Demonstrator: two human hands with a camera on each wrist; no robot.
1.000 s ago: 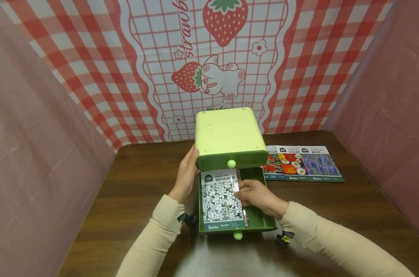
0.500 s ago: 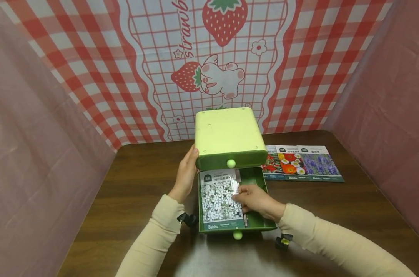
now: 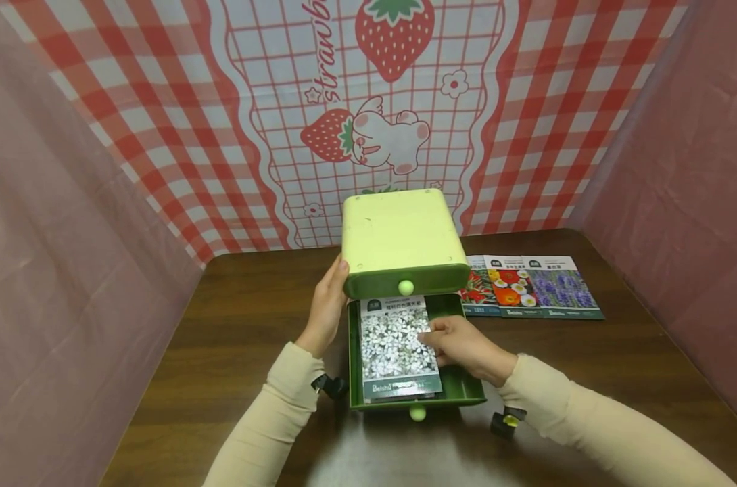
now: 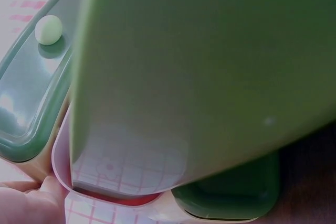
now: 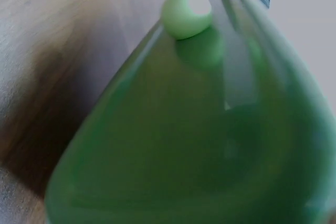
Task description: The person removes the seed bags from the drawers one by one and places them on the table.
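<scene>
A light-green two-drawer cabinet (image 3: 401,226) stands mid-table, its lower drawer (image 3: 460,392) pulled out. My right hand (image 3: 468,348), over the drawer's right part, pinches the right edge of a seed packet (image 3: 395,348) with white flowers on its front. The edge of something flat beneath this packet shows at its bottom. My left hand (image 3: 327,304) rests against the cabinet's left side, fingers extended along it. In the left wrist view, fingers (image 4: 31,203) touch the cabinet wall. The drawer front (image 5: 168,145) with its round knob (image 5: 186,15) fills most of the right wrist view, hiding my right fingers.
On the brown wooden table (image 3: 241,352), overlapping seed packets lie to the right of the cabinet: red flowers (image 3: 479,291), orange and white flowers (image 3: 513,287), purple flowers (image 3: 563,289). The upper drawer (image 3: 368,285) is closed. A strawberry-print cloth (image 3: 271,135) hangs behind.
The white-flower packet has shifted to the right with my right hand and now tilts up from the drawer, covering the edge beside it. My left hand has stayed at the cabinet.
</scene>
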